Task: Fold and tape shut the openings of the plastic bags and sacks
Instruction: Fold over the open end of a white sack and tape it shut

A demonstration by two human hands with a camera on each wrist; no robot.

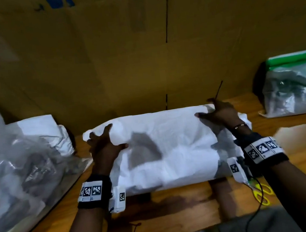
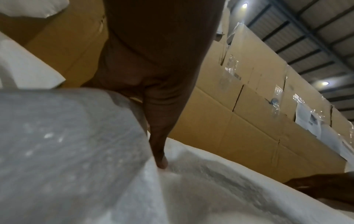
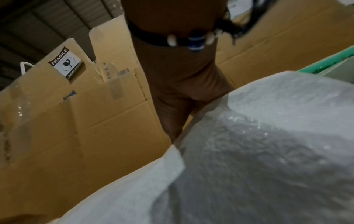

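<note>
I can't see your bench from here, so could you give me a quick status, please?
Both hands, left hand and right hand, gripping white sack at its ends. No tape visible on it. Nothing blocking.

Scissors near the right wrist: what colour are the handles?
Yellow handles on the scissors, best seen in the head view.
</note>
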